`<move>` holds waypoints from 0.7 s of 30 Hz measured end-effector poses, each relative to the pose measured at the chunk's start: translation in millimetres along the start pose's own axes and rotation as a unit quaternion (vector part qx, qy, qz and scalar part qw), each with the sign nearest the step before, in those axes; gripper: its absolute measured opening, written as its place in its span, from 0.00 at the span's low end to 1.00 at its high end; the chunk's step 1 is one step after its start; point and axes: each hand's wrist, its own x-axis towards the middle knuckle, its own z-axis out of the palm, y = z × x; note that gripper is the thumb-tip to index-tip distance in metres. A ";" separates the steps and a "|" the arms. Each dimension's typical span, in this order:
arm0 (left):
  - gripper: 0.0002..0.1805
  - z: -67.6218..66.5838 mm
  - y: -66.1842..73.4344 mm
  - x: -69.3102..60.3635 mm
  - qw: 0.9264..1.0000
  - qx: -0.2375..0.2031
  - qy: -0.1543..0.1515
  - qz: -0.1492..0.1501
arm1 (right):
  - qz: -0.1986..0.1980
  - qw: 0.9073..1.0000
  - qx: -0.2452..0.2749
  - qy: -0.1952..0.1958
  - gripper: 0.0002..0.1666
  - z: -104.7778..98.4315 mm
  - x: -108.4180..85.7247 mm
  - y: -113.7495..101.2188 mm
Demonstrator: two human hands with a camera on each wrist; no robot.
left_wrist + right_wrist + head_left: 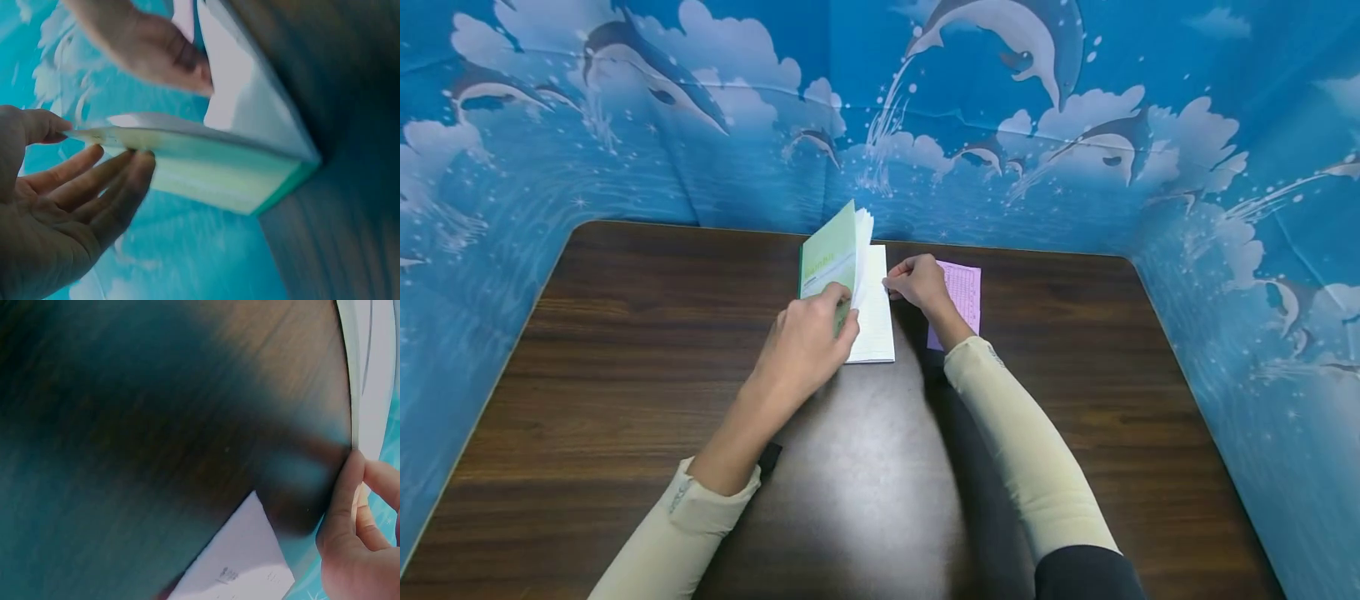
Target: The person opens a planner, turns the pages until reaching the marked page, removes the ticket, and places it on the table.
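A notebook (827, 250) with a light green cover stands partly open at the far middle of the table, its lined white page (875, 329) lying flat on the right. My left hand (805, 337) pinches the raised cover and some leaves between thumb and fingers, as the left wrist view also shows. At the right edge of the notebook, my right hand (920, 285) pinches the page edge with thumb and fingertips. Under the right wrist lies a purple printed sheet (962, 293), partly hidden by the forearm. In the right wrist view that paper (240, 556) looks pale.
The dark wood-grain table (625, 375) has rounded far corners. A blue cloth (760, 183) printed with dolphins and clouds hangs behind it and along both sides. Pale sleeves cover both forearms, and the right arm casts a shadow on the table.
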 end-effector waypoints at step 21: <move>0.10 92.0 19.5 10.0 0.980 0.195 -0.046 -0.013 | -0.007 0.998 0.059 -0.020 0.14 -3.9 0.2 3.1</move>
